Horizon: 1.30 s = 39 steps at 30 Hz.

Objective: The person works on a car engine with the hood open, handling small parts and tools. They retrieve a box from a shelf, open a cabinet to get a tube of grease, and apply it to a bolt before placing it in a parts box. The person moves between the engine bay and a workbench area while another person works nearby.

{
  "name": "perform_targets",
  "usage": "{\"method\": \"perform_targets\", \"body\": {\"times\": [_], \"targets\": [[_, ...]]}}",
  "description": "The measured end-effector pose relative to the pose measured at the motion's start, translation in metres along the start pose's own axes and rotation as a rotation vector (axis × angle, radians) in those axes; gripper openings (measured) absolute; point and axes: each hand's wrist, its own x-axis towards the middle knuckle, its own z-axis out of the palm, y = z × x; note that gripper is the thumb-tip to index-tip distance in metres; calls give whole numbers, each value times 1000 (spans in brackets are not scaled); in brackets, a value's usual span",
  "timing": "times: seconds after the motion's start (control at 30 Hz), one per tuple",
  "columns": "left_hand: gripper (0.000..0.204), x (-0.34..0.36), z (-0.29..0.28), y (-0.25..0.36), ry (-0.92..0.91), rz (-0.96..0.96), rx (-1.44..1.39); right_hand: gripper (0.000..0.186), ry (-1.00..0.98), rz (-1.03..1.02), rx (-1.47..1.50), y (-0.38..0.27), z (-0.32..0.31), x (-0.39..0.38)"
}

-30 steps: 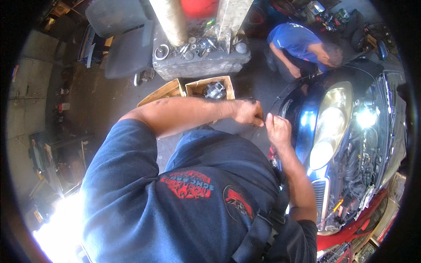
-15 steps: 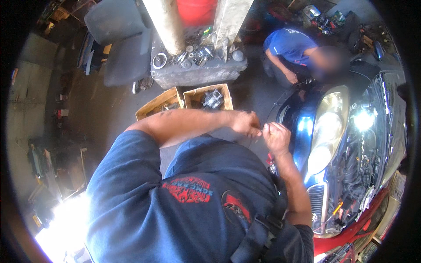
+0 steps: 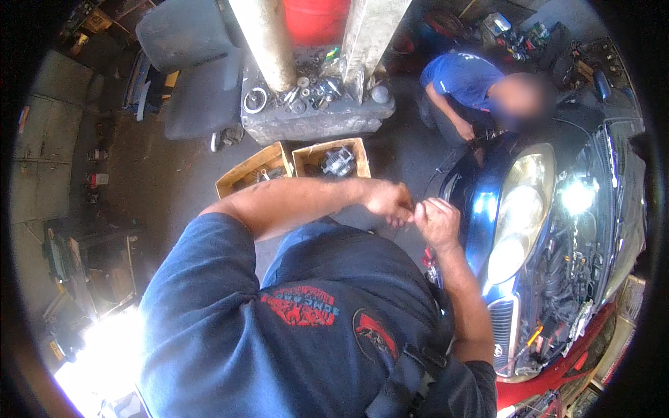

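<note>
Shirt front: a dark T-shirt [image 3: 313, 355] fills the foreground, cut off below.
Hands: the left hand [image 3: 390, 203] meets the right hand [image 3: 439, 221], fingers bent on both; whether they grip anything, I can't tell, any piece between the fingertips being too small to make out.
Car: dark blue car [image 3: 486, 184] just right of the right hand, engine bay [image 3: 557, 272] exposed, glare washing out part.
Left box: cardboard box [image 3: 244, 167], metal pieces inside, partly hidden by the forearm [image 3: 300, 193].
Right box: cardboard box [image 3: 363, 161] holding a silvery, alternator-like unit [image 3: 339, 161].
Block: grey block [image 3: 313, 129] carrying loose metal parts [image 3: 298, 106].
Co-worker: blue shirt [image 3: 463, 73], bent beside the car; grip unclear.
</note>
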Motion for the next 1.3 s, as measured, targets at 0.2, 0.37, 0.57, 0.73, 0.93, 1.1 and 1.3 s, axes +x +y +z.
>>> {"method": "perform_targets", "body": {"times": [0.2,0.37,0.57,0.73,0.93,1.1,1.3], "targets": [[38,-10,23,3,409,-40,715,49,-370,457,197,9,36,7],[47,-31,6,-6,240,-124,276,39,-159,190,146,-9,28,15],[40,-58,-4,4,-93,84,-485,22,59,-416,-60,-34,-15,51],[37,-63,-12,24,117,4,21,24,28,-305,18,-34,-12,62],[40,-59,1,10,166,-117,157,29,-50,-159,48,-34,15,50],[43,-67,9,-6,58,21,-316,26,-7,-238,72,-39,8,38],[42,-37,32,3,78,-206,-1054,16,73,-398,-108,-35,-15,34]]}}
